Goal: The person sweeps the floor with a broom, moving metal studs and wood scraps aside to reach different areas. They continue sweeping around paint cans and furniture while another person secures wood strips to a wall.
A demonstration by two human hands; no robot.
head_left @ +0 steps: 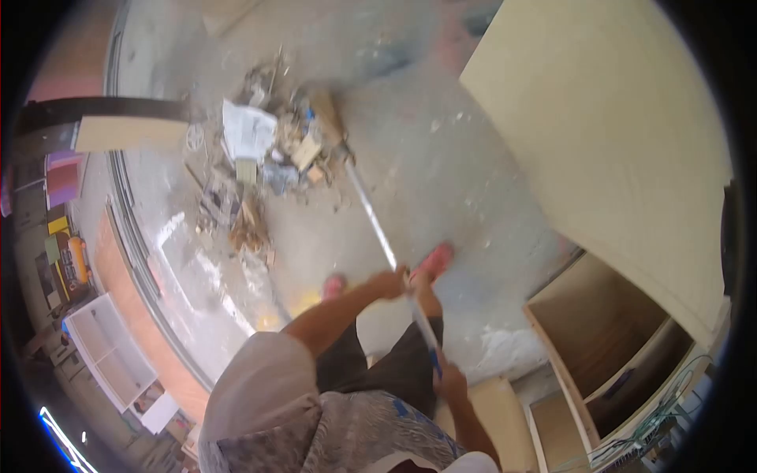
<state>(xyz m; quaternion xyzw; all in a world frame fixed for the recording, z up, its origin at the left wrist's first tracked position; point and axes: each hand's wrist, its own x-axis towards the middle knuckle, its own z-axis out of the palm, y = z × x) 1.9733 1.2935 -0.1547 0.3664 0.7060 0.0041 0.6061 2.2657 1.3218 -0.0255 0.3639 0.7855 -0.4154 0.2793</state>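
Observation:
Both of my hands are wrapped round a long broom handle. My left hand grips it around the middle, above my red shoes. My right hand holds it nearer its top end, beside my thigh. The handle slants up and left to a brown broom head, which rests on the floor against the right side of a debris pile. In the pile are a white printed sheet, crumpled clear plastic, a tan scrap and dusty bits. More litter trails below it.
A large pale board stands at the right. Below it is an open wooden cabinet with green wires nearby. A metal floor track runs down the left, beside shelves and a white-framed box.

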